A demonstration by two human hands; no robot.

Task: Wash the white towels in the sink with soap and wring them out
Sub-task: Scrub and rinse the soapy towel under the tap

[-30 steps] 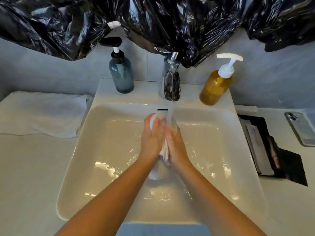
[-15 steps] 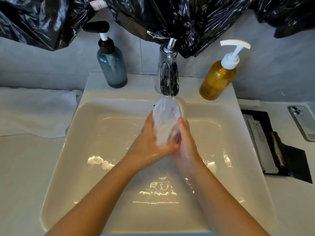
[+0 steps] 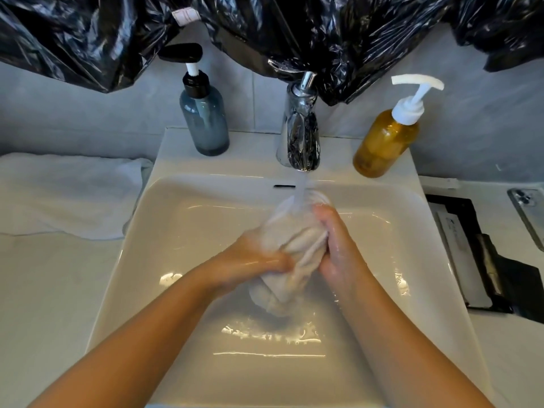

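Note:
A wet white towel [image 3: 290,257] is bunched between both hands over the middle of the white sink [image 3: 176,290]. My left hand [image 3: 250,259] grips its lower left side, and my right hand [image 3: 335,245] grips its right side. Water runs from the chrome faucet [image 3: 300,134] onto the towel's top. A second white towel [image 3: 67,195] lies flat on the counter to the left of the sink. An amber soap bottle [image 3: 385,136] with a white pump stands on the sink's back right ledge.
A blue-grey pump bottle [image 3: 204,119] stands on the back left ledge. Black plastic sheeting [image 3: 265,33] hangs above the faucet. Right of the sink are a black tray with packets [image 3: 482,260] and a phone [image 3: 530,216] at the frame edge.
The towel has dropped lower under the stream and my hands have shifted around it, the left lower and the right higher. The view has shifted slightly.

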